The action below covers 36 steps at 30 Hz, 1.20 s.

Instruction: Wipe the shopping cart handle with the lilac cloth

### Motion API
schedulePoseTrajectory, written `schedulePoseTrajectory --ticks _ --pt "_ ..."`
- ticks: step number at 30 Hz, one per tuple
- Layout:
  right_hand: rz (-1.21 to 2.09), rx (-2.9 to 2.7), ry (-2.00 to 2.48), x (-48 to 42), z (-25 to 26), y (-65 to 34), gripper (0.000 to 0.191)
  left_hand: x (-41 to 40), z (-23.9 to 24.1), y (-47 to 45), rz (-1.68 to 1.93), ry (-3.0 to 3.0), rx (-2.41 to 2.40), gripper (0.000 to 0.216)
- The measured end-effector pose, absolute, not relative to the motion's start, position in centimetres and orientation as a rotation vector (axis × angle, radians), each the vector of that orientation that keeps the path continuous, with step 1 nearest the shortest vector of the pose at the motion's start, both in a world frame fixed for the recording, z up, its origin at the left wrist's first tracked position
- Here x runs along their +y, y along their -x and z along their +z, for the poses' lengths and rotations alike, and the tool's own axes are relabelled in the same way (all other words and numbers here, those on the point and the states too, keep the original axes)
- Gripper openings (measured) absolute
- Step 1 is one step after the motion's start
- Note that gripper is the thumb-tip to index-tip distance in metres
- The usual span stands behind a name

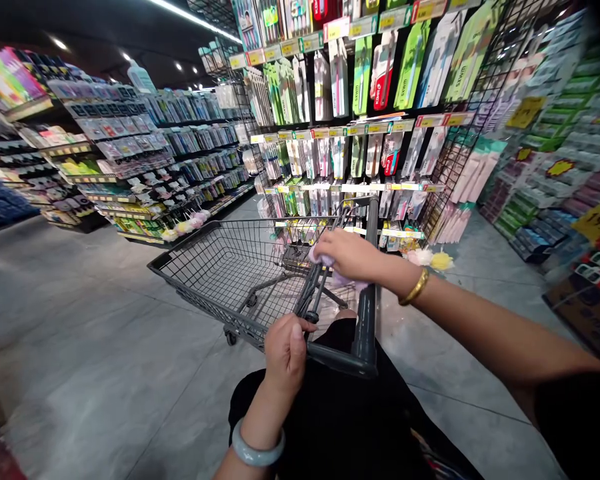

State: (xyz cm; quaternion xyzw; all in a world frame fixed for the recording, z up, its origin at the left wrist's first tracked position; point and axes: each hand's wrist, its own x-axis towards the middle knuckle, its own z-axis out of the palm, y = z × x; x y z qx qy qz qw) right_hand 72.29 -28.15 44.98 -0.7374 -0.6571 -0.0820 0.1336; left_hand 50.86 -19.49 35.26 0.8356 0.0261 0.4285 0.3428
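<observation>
1. The grey floor [105,347] stretches wide to the left; the toothbrush rack [360,133] stands close ahead.
2. The shopping cart [220,267] is just before the person.
3. The left hand [285,353] is closed around its near edge, probably steadying it.
4. The right hand [347,257] holds a pink cloth [344,280] against the cart's seat flap.

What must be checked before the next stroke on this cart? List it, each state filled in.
1. Left hand grips the cart at its rear frame: ok.
2. Right hand presses the pink cloth on the seat flap: ok.
3. Gold bangle sits apart from the handle bar: ok.
4. Wheels locked: cannot tell.
5. Underside of the cloth clean: cannot tell.
</observation>
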Motion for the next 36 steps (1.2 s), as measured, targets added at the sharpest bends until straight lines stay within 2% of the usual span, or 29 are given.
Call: schedulePoseTrajectory --ticks 4,6,9,13,19,23,27,29,33,36 --pt "-0.072 -2.364 1.73 -29.3 45.4 -67.5 0.023 -19.4 35.0 -50.6 1.151 -2.122 0.032 0.038" --pt "0.027 -2.419 1.612 -29.5 45.7 -67.1 0.026 -19.4 35.1 -50.3 1.17 -2.113 0.022 0.038" --pt "0.099 -2.23 1.763 -29.0 45.7 -69.7 0.036 -19.4 35.4 -49.8 1.151 -2.147 0.042 0.039" --pt "-0.125 -1.8 2.168 -29.1 45.3 -70.6 0.03 -19.5 35.6 -49.7 1.12 -2.169 0.059 0.039" --pt "0.067 -2.224 1.713 -31.0 45.6 -65.1 0.023 -19.3 35.3 -49.0 1.151 -2.095 0.037 0.042" --pt "0.111 -2.022 1.883 -29.9 45.3 -69.4 0.03 -19.2 35.5 -48.4 1.113 -2.132 0.075 0.042" --pt "-0.117 -1.694 2.228 -29.2 44.9 -70.9 0.026 -19.2 35.7 -48.2 1.085 -2.132 0.085 0.04" --pt "-0.138 -1.826 2.147 -29.7 45.1 -68.5 0.021 -19.1 35.6 -48.1 1.112 -2.11 0.08 0.041" --pt "0.092 -2.213 1.713 -31.0 45.7 -65.1 0.021 -19.1 35.6 -47.9 1.094 -2.103 0.081 0.04" --pt "0.215 -2.076 1.774 -30.5 45.5 -67.9 0.026 -19.1 35.8 -48.1 1.077 -2.133 0.1 0.041"
